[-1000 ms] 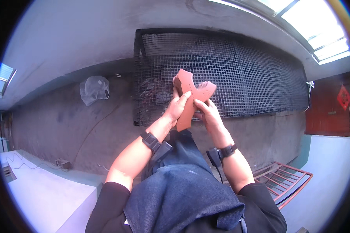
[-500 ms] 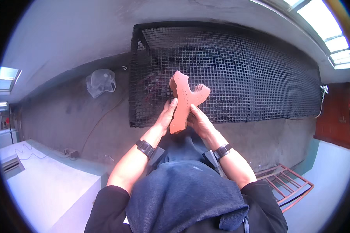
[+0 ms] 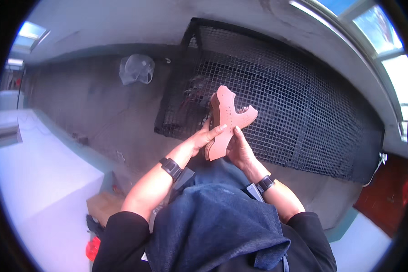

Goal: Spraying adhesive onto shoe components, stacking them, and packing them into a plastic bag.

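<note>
Both my hands hold up a salmon-pink flat piece (image 3: 224, 121) with rounded lobes and small punched holes, like a cut shoe upper. My left hand (image 3: 203, 138) grips its lower left edge, fingers stretched across its face. My right hand (image 3: 239, 152) holds its lower right side from behind. The piece stands nearly upright in front of a black wire-mesh cage (image 3: 285, 95). Black bands sit on both my wrists. A dark blue denim cloth (image 3: 217, 222) covers my lap.
A crumpled clear plastic bag (image 3: 136, 69) hangs on the dark grey wall left of the cage. A white table surface (image 3: 36, 181) lies at my left. A brown box (image 3: 103, 206) and something red (image 3: 93, 248) sit low by my left side. A red door (image 3: 387, 204) stands at right.
The view has swung, so the cage and bag sit more to the right. The pink piece has turned a little in my hands and stands more upright; both hands keep their hold.
</note>
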Action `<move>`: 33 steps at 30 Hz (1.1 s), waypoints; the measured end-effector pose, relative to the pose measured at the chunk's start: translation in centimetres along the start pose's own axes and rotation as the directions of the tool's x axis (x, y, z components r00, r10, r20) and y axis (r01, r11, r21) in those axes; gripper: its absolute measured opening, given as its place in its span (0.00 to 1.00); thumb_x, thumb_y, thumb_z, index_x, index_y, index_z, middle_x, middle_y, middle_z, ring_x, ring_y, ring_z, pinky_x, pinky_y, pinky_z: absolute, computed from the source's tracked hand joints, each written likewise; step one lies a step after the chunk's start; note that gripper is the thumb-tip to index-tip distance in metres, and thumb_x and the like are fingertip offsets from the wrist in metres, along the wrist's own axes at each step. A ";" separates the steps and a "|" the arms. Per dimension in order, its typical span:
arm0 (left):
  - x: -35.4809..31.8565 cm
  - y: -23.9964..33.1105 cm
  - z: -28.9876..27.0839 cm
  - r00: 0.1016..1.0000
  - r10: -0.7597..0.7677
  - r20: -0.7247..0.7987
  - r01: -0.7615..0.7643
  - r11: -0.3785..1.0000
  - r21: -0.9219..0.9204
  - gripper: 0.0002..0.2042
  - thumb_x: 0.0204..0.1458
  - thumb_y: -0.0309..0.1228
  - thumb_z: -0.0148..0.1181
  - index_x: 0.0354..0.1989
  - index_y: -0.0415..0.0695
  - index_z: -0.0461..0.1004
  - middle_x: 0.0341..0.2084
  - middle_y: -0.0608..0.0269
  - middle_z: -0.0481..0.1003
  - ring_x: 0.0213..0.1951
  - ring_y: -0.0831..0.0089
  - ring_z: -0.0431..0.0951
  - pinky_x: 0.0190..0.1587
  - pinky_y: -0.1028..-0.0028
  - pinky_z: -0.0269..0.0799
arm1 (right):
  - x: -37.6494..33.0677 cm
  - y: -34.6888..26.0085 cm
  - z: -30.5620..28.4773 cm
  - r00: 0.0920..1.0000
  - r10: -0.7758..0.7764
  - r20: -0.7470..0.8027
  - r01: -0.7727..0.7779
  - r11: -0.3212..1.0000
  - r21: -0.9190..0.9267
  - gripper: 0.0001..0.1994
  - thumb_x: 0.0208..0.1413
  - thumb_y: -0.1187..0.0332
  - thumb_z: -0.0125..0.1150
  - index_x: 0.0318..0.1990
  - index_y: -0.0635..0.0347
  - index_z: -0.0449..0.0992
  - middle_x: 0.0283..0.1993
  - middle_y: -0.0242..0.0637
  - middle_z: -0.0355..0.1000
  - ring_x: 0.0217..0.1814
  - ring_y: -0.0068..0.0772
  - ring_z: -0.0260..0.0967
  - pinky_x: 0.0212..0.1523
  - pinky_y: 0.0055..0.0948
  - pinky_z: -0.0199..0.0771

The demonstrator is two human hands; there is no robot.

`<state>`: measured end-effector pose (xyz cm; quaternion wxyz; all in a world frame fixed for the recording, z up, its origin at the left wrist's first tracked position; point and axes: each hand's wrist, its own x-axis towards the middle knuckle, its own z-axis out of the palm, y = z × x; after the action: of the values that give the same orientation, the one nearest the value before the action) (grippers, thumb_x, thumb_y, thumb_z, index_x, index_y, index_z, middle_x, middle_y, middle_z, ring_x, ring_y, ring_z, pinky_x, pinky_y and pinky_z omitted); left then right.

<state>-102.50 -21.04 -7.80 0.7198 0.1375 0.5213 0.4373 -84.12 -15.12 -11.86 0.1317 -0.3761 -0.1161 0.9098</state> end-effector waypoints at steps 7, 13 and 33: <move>0.7 -3.7 0.1 0.976 0.174 -0.128 -0.144 0.967 0.212 0.47 0.59 0.57 0.60 0.76 0.40 0.46 0.74 0.46 0.52 0.74 0.60 0.55 0.72 0.62 0.55 | -0.6 -1.1 0.6 0.996 -0.063 0.060 0.070 0.990 -0.122 0.34 0.65 0.44 0.57 0.69 0.57 0.63 0.69 0.37 0.66 0.73 0.38 0.60 0.74 0.46 0.54; -4.5 -3.1 -1.0 0.984 0.168 -0.051 -0.167 0.986 0.014 0.54 0.59 0.66 0.51 0.77 0.37 0.35 0.76 0.43 0.44 0.77 0.58 0.45 0.76 0.62 0.44 | -1.0 -1.0 -0.3 0.993 0.034 0.110 -0.020 0.992 -0.122 0.40 0.64 0.35 0.51 0.69 0.61 0.62 0.71 0.38 0.63 0.73 0.38 0.58 0.74 0.46 0.53; -46.2 -54.4 -7.1 0.247 -0.410 -0.878 -0.703 0.548 -0.453 0.28 0.66 0.47 0.52 0.70 0.46 0.63 0.58 0.54 0.75 0.57 0.65 0.77 0.59 0.67 0.69 | 12.2 29.9 4.4 0.902 0.395 -0.173 -0.021 -0.360 -0.933 0.14 0.63 0.58 0.61 0.51 0.52 0.79 0.35 0.28 0.76 0.30 0.26 0.74 0.31 0.27 0.73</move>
<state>-85.67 -90.10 -17.26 0.1602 -0.4482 0.5504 0.6859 -100.15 -39.68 -26.03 -0.4133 -0.2299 -0.7394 0.4791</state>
